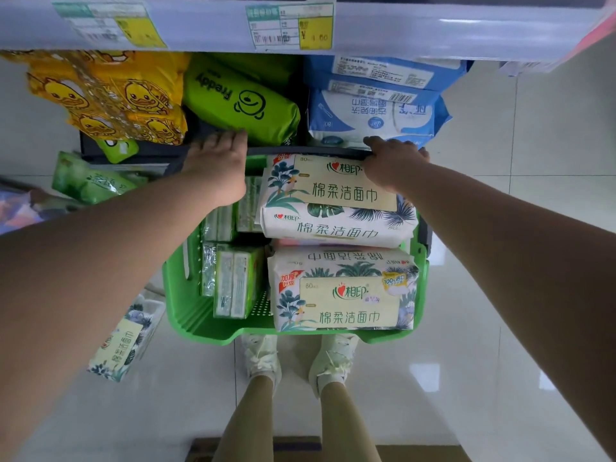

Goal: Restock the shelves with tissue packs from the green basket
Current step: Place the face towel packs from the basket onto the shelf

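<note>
A shop: price labels (289, 26) on a shelf edge (433, 31) above packaged goods.

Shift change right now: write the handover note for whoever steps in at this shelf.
Left hand: reaching to the far rim of the green basket, at its dark handle; grip unclear.
Right hand: fingers curled over the same handle.
Basket stands on the floor before the bottom shelf, holding two big leaf-print tissue packs and small green packs.
Shelf already carries yellow duck packs, a green Freddy pack and blue packs. Another leaf-print pack lies left of the basket.
Left to do: shelve everything in the basket.
</note>
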{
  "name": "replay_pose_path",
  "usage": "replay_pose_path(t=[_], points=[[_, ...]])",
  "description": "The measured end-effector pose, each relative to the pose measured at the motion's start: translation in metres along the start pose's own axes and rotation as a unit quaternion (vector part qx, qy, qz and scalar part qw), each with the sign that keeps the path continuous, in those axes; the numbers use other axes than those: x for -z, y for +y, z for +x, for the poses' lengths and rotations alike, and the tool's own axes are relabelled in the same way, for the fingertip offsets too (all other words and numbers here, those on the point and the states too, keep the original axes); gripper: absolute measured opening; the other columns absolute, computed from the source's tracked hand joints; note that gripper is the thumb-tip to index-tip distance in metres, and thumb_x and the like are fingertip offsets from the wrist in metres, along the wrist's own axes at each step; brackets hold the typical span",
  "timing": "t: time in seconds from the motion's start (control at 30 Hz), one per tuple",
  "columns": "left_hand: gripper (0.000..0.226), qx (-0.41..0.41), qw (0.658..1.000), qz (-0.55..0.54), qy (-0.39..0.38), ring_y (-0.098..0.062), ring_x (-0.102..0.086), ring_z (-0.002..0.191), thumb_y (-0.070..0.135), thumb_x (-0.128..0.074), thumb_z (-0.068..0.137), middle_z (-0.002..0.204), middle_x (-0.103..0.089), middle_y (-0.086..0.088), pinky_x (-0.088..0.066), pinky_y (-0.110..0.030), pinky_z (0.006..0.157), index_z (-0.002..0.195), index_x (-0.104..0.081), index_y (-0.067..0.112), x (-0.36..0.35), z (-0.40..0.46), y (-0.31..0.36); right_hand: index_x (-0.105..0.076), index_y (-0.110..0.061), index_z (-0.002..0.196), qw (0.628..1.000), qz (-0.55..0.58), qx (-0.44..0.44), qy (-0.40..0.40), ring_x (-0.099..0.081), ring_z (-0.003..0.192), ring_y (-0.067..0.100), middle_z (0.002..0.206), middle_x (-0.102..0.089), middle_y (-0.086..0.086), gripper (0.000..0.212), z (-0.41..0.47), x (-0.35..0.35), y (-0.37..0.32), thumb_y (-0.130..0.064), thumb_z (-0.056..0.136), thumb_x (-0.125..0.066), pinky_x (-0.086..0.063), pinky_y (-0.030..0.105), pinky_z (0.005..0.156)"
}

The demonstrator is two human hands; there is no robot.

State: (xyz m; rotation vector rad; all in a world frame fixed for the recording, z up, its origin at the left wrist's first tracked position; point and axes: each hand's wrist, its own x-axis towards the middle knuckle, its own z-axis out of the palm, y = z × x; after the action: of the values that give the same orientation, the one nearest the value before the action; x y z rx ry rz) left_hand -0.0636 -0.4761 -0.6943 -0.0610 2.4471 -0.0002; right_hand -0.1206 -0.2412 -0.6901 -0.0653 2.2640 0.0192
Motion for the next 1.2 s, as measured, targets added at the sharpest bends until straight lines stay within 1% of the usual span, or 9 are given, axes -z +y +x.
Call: replay_pose_path(t=[0.1,0.17,0.3,0.4,0.5,0.67,0.9,1.07,1.2], points=[[0.083,0.005,1.000,-0.012,-0.004,-0.034,-0.018,0.139,0.011,-0.058,0.084,0.153,-0.016,-0.015,-0.018,-0.048,0.112,0.148,-0.004,0.009,-0.001,0.006,0.000,-0.036,-0.014,0.138,0.999,0.003,-0.017,-0.030,-0.038,0.125,0.039,0.132,-0.046,0.019,0.048,0.007,0.001,-0.006,-0.017,0.090,-0.032,-0.029,0.054,0.105],[0.079,0.007,1.000,-0.020,-0.005,-0.035,-0.022,0.137,0.013,-0.058,0.085,0.150,-0.022,-0.017,-0.021,-0.048,0.110,0.147,-0.008,0.009,-0.001,0.009,0.000,-0.050,-0.002,0.121,0.999,0.035,0.010,-0.028,-0.049,0.114,0.038,0.115,-0.053,0.019,0.037,0.009,0.004,-0.006,-0.017,0.092,-0.033,-0.041,0.042,0.092],[0.059,0.017,0.998,-0.068,0.009,-0.036,-0.030,0.132,0.014,-0.053,0.088,0.143,-0.034,-0.018,-0.024,-0.047,0.108,0.141,-0.027,0.006,0.005,0.006,0.001,-0.056,-0.005,0.100,0.998,0.051,0.045,-0.011,-0.053,0.099,0.034,0.100,-0.055,0.015,0.029,0.006,0.008,-0.001,-0.024,0.093,-0.036,-0.038,0.032,0.075],[0.049,0.004,0.976,-0.170,0.136,-0.033,-0.035,0.128,0.001,-0.052,0.080,0.136,-0.041,-0.016,-0.024,-0.042,0.110,0.128,-0.044,0.003,0.010,-0.014,0.008,-0.055,-0.006,0.102,0.999,0.002,0.052,0.001,-0.046,0.084,0.028,0.094,-0.052,0.013,0.029,0.005,0.008,0.002,-0.024,0.092,-0.035,-0.035,0.030,0.067],[0.036,-0.025,0.939,-0.240,0.244,-0.028,-0.043,0.118,0.005,-0.050,0.082,0.123,-0.049,-0.015,-0.030,-0.032,0.098,0.117,-0.051,0.000,0.006,-0.042,0.025,-0.056,-0.010,0.117,0.997,0.022,0.062,0.027,-0.048,0.088,0.027,0.107,-0.056,0.014,0.034,0.003,0.008,0.005,-0.024,0.090,-0.040,-0.040,0.030,0.071],[0.071,0.000,0.931,-0.357,0.071,-0.023,-0.055,0.105,0.048,-0.055,0.086,0.121,-0.053,-0.010,-0.046,-0.035,0.089,0.139,-0.029,0.009,-0.028,-0.059,0.052,-0.060,-0.016,0.111,0.986,0.121,0.080,0.078,-0.052,0.088,0.023,0.109,-0.060,0.009,0.028,-0.007,0.016,0.012,-0.019,0.083,-0.057,-0.041,0.026,0.071],[0.084,-0.033,0.942,-0.320,0.101,-0.023,-0.046,0.124,0.041,-0.062,0.081,0.139,-0.042,-0.012,-0.038,-0.029,0.104,0.145,-0.019,0.006,-0.054,-0.085,0.058,-0.066,-0.009,0.112,0.992,0.098,0.071,0.043,-0.055,0.109,0.029,0.116,-0.061,0.012,0.033,-0.004,0.032,0.014,-0.030,0.088,-0.060,-0.044,0.034,0.089],[0.086,-0.018,0.922,-0.376,0.091,-0.019,-0.050,0.122,0.037,-0.066,0.081,0.144,-0.039,-0.010,-0.046,-0.031,0.097,0.146,-0.017,0.009,-0.065,-0.099,0.055,-0.063,-0.008,0.106,0.978,0.148,-0.018,0.148,-0.055,0.110,0.030,0.116,-0.061,0.012,0.029,0.003,0.015,0.013,-0.031,0.090,-0.057,-0.046,0.034,0.088],[0.068,0.025,0.893,-0.446,0.056,-0.016,-0.058,0.102,0.045,-0.060,0.080,0.121,-0.054,-0.003,-0.045,-0.023,0.080,0.133,-0.033,0.012,-0.062,-0.090,0.054,-0.054,-0.006,0.103,0.923,0.256,-0.052,0.283,-0.050,0.104,0.029,0.110,-0.054,0.013,0.023,-0.032,-0.015,0.029,-0.022,0.086,-0.054,-0.035,0.029,0.078]])
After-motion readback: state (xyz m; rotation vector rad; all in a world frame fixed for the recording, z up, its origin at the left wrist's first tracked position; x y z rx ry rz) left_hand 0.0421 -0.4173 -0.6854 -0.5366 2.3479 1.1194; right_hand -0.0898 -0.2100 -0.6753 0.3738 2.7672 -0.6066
